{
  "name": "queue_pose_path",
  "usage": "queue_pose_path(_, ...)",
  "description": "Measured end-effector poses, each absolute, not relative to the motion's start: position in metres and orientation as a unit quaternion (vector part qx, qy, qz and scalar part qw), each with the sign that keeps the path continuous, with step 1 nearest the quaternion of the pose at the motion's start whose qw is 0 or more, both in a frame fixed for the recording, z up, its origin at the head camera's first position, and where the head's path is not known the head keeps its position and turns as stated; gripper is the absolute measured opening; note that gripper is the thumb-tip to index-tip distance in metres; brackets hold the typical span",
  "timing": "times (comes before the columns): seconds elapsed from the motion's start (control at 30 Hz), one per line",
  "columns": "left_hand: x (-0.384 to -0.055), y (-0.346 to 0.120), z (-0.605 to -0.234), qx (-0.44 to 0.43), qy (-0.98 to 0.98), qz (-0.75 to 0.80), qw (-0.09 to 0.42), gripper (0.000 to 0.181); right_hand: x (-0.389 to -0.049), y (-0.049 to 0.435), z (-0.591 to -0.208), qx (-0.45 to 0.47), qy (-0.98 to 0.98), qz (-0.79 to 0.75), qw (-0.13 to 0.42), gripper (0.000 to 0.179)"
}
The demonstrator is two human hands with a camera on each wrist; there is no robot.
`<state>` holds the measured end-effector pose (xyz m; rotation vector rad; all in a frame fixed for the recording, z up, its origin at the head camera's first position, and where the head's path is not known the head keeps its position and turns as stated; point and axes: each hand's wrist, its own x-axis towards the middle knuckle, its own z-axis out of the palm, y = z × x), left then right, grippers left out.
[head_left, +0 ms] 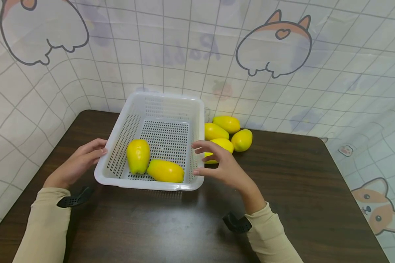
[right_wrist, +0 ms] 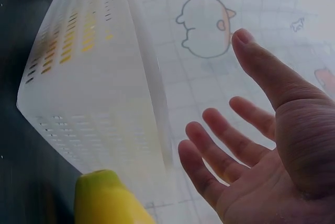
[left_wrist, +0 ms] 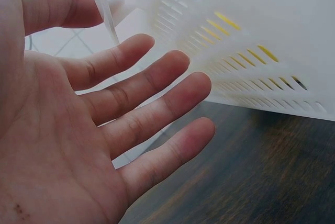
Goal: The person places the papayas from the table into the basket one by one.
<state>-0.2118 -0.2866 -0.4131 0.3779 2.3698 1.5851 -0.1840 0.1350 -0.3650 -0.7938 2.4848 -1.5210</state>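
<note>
A white perforated plastic basket (head_left: 154,186) is on the dark table, with two glossy yellow mango-like fruits, one upright (head_left: 138,156) and one lying crosswise (head_left: 166,171), near its front. My left hand (head_left: 82,160) is at the basket's left rim; in the left wrist view its fingers extend loosely below the rim and the thumb passes behind it. Whether it touches is hard to tell. By the right rim, my right hand (head_left: 222,162) has its fingers spread and thumb apart, holding nothing; the right wrist view shows a gap between that hand (right_wrist: 261,150) and the basket (right_wrist: 99,77).
Several more yellow fruits (head_left: 242,140) cluster on the table right of the basket, partly behind my right hand. A white gridded curtain (head_left: 184,54) with cartoon dogs hangs behind the table's (head_left: 293,190) back edge and along both sides.
</note>
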Motion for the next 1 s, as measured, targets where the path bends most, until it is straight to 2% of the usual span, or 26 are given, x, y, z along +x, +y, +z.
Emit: queue_pose_path(1.0,-0.212,-0.287,-0.413,0.13,0.819,0.543,0.135,0.039,-0.184,0.164,-0.36,-0.24,0.831,-0.502,0.019,0.061)
